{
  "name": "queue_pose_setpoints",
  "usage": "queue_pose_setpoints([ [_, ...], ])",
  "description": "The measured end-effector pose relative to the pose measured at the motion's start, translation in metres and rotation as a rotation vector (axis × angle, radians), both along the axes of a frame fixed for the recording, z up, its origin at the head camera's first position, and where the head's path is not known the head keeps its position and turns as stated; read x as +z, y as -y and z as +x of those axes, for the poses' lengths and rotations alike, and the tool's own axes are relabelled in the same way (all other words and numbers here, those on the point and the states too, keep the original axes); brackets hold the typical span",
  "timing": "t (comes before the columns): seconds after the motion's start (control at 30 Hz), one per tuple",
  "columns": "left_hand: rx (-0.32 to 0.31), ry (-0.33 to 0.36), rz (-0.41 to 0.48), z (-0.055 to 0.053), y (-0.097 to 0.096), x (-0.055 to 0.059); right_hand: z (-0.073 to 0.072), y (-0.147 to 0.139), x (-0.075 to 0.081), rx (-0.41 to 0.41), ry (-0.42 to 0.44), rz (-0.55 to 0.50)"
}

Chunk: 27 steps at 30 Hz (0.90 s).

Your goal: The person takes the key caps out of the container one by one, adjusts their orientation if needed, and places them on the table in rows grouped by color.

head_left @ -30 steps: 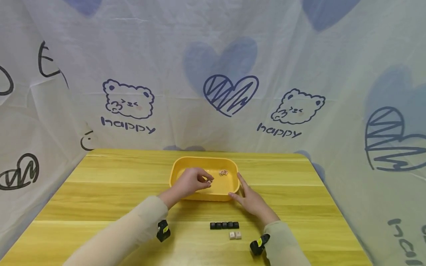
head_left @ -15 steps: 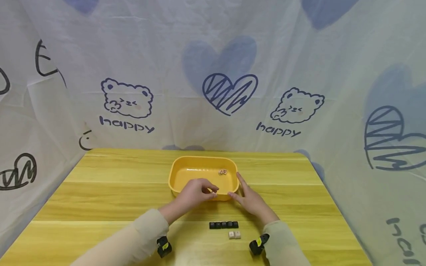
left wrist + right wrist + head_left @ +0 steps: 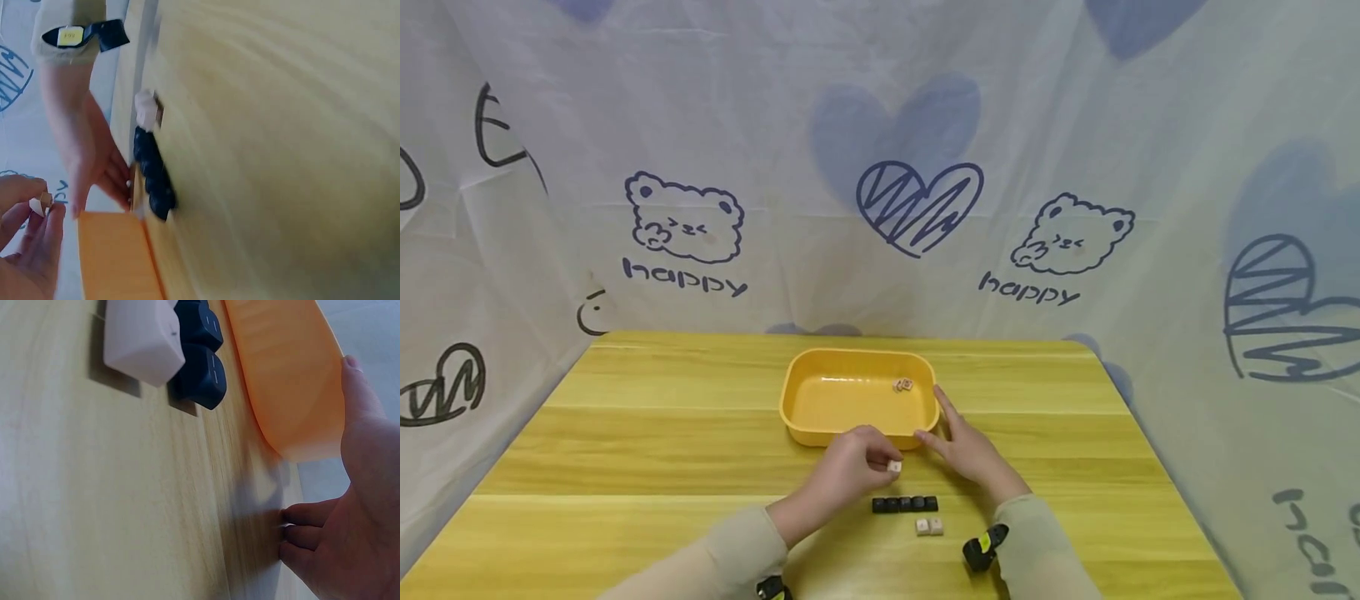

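Note:
My left hand (image 3: 852, 465) pinches a small white keycap (image 3: 894, 467) between thumb and fingers, just in front of a yellow plastic tray (image 3: 850, 438). The left wrist view also has this keycap (image 3: 41, 203) at the fingertips. At the tray's front right corner, my right hand (image 3: 973, 454) touches with straight fingers; its thumb (image 3: 357, 381) lies against the rim. A row of several black keycaps (image 3: 905, 504) lies on the table below the left hand. Two white keycaps (image 3: 929, 527) sit side by side nearer to me. Inside the tray are a few more light keycaps (image 3: 903, 385).
All this stands on a yellow wood-grain table (image 3: 662, 425). Behind it and at both sides hangs a white cloth (image 3: 805, 275) with blue hearts and bear drawings. Each wrist carries a black camera, such as the right one (image 3: 981, 552).
My left hand has come out of the tray towards me, carrying the white keycap over the front rim to near the black row. The right hand stays at the tray's corner.

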<state>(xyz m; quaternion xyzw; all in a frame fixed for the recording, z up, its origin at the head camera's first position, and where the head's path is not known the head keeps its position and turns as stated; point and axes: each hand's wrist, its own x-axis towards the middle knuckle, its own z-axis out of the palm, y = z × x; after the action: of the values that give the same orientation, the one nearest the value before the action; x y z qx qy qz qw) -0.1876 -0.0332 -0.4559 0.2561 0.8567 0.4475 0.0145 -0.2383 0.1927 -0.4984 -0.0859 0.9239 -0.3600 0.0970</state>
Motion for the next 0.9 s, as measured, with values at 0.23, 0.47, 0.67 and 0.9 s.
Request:
queue_pose_setpoints([
  [0.23, 0.007, -0.046, -0.102, 0.01, -0.009, -0.012, 0.001, 0.001, 0.002, 0.009, 0.008, 0.007],
  [0.47, -0.009, -0.091, -0.231, 0.017, -0.02, -0.027, 0.001, 0.0, 0.004, -0.001, 0.015, 0.019],
  [0.67, -0.021, -0.11, -0.313, 0.025, -0.026, -0.032, 0.0, 0.0, 0.004, -0.001, 0.015, 0.016],
  [0.9, -0.088, -0.242, -0.423, 0.027, -0.028, -0.039, -0.001, 0.001, 0.002, 0.0, 0.005, 0.011],
])
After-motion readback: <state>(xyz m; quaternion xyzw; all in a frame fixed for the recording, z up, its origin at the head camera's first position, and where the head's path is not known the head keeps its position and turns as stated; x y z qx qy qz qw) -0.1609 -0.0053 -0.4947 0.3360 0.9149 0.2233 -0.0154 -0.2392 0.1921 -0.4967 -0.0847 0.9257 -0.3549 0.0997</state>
